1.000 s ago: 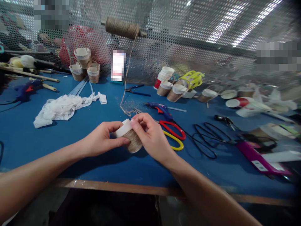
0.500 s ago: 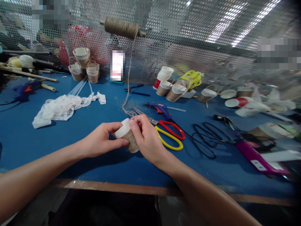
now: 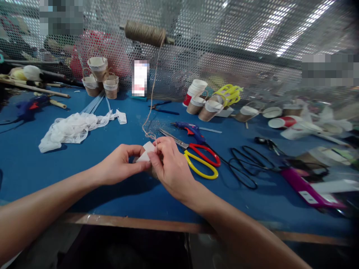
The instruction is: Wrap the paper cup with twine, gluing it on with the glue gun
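A small paper cup (image 3: 146, 152), partly wrapped in brown twine, is tilted between my hands near the front of the table. My left hand (image 3: 125, 163) grips it from the left, with thumb and fingers closed around its white part. On the other side, my right hand (image 3: 172, 164) is closed against the cup, pinching the jute twine (image 3: 153, 93) at its side. That strand runs slackly down from a spool (image 3: 144, 33). Most of the wrapped part is hidden by my fingers. Scissors (image 3: 193, 149) with red and yellow handles lie beside my right hand.
A blue glue gun (image 3: 190, 130) and pliers (image 3: 165, 109) lie behind the scissors. White lace (image 3: 70, 129) is heaped at left. Twine-covered cups (image 3: 97, 67) are stacked at the back left, others (image 3: 210, 110) stand at right. A black cable (image 3: 244, 164) curls near a purple box (image 3: 311, 188).
Both hands have turned the cup, and less of its twine-wrapped side shows. My right thumb has shifted left across it. The slack strand has swung slightly left.
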